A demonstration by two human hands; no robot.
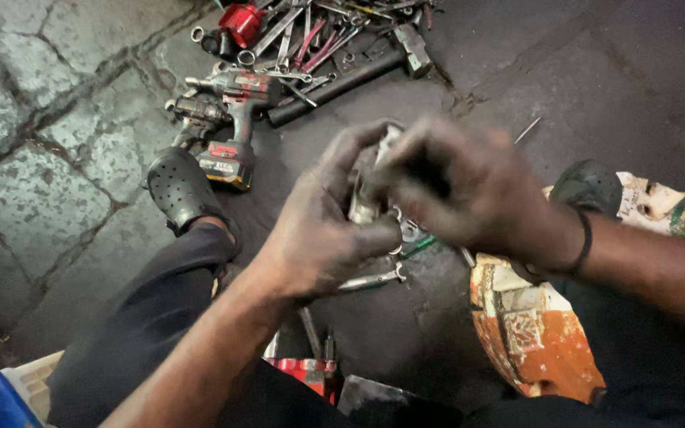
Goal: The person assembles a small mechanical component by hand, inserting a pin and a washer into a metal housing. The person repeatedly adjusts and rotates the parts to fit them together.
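While a small silvery metal part (368,186) sits between them, we see the left hand (323,230) curled around its lower end; the right hand (457,186), blurred, pinches its top; beyond the left hand lies a cordless impact wrench (235,119); wrenches (311,36) scatter farther out.

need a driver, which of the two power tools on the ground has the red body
The nearer cordless impact wrench, standing on its black-and-yellow battery by the black clog. The other tool, behind it, is dark grey.
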